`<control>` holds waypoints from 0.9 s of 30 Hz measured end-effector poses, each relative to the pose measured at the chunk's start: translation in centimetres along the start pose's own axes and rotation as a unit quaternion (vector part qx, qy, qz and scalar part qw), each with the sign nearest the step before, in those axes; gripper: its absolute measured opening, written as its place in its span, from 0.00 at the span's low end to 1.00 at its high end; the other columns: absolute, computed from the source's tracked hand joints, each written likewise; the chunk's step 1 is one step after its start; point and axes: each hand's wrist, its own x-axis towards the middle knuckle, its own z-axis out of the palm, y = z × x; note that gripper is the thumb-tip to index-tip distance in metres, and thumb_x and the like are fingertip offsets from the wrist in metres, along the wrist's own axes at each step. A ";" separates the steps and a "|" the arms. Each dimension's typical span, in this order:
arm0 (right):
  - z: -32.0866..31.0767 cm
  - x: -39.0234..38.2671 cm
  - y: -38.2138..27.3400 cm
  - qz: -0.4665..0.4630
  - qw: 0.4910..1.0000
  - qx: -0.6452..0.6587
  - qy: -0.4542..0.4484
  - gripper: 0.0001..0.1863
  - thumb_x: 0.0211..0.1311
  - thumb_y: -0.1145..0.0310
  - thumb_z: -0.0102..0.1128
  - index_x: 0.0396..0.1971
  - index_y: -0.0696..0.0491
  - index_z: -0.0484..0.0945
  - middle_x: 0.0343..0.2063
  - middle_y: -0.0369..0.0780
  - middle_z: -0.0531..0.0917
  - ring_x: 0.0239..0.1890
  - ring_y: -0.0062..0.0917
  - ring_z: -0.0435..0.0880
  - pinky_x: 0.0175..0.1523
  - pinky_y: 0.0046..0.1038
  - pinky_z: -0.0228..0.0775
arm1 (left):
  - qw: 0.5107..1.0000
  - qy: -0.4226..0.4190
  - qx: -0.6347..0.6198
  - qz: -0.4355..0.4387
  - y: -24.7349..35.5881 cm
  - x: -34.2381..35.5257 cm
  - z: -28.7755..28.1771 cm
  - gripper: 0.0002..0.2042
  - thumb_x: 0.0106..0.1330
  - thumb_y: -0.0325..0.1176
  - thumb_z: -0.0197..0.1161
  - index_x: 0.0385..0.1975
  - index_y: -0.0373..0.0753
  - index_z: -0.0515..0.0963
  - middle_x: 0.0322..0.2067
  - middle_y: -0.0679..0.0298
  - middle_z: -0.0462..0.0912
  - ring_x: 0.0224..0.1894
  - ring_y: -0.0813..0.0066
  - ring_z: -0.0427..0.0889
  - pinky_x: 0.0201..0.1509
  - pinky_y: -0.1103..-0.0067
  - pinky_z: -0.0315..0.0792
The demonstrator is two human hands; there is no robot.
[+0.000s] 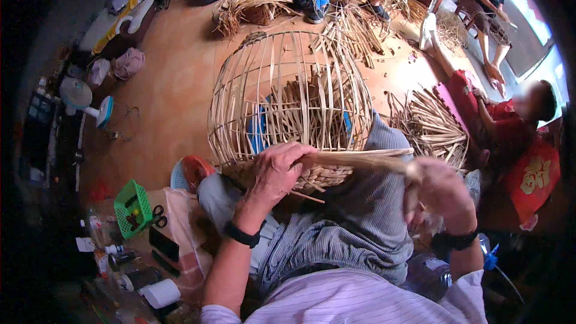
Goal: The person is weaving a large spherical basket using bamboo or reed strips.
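Pinching dried strip (360,159) in left fingers (298,151), at near side of openwork basket (324,93); seemingly gripping right end in right fingers (427,180), too blurred for certainty. Best to keep strip taut, flat, untwisted, steadying basket against lap (342,237).
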 end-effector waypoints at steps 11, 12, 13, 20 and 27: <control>6.8 10.3 5.8 -0.072 0.983 -0.142 0.094 0.19 0.75 0.64 0.72 0.58 0.55 0.80 0.38 0.34 0.87 0.37 0.16 0.81 0.38 0.21 0.73 | 0.994 0.089 0.055 -0.013 -0.8 -0.1 1.9 0.16 0.62 0.23 0.74 0.50 0.40 0.83 0.35 0.52 0.88 0.41 0.48 0.89 0.47 0.59 0.80; 7.0 11.5 5.3 -0.059 0.985 -0.132 0.097 0.18 0.74 0.63 0.73 0.56 0.55 0.81 0.37 0.33 0.86 0.36 0.15 0.80 0.37 0.21 0.72 | 0.993 0.096 0.064 -0.007 -0.1 0.1 1.6 0.17 0.63 0.23 0.73 0.52 0.41 0.82 0.35 0.52 0.88 0.41 0.47 0.89 0.46 0.59 0.80; 6.6 12.8 6.0 -0.098 0.989 -0.049 0.099 0.18 0.73 0.62 0.74 0.54 0.54 0.82 0.37 0.33 0.86 0.36 0.15 0.79 0.36 0.21 0.71 | 0.992 0.103 0.072 -0.001 0.6 0.3 1.2 0.19 0.63 0.23 0.73 0.54 0.42 0.81 0.35 0.51 0.88 0.40 0.47 0.89 0.46 0.58 0.81; 2.1 18.1 6.6 -0.122 0.979 0.087 0.141 0.13 0.72 0.64 0.71 0.48 0.57 0.83 0.40 0.34 0.87 0.42 0.16 0.82 0.45 0.23 0.72 | 0.968 0.011 0.252 0.009 2.5 -0.4 3.0 0.44 0.62 0.34 0.75 0.79 0.35 0.62 0.52 0.49 0.82 0.54 0.51 0.78 0.63 0.58 0.70; 1.0 18.6 5.0 -0.157 0.949 -0.273 0.020 0.11 0.80 0.71 0.59 0.53 0.62 0.82 0.45 0.38 0.87 0.48 0.23 0.87 0.52 0.27 0.80 | 0.865 -0.066 0.497 -0.024 5.0 0.3 3.8 0.10 0.66 0.34 0.60 0.41 0.39 0.85 0.40 0.57 0.78 0.49 0.60 0.76 0.56 0.62 0.70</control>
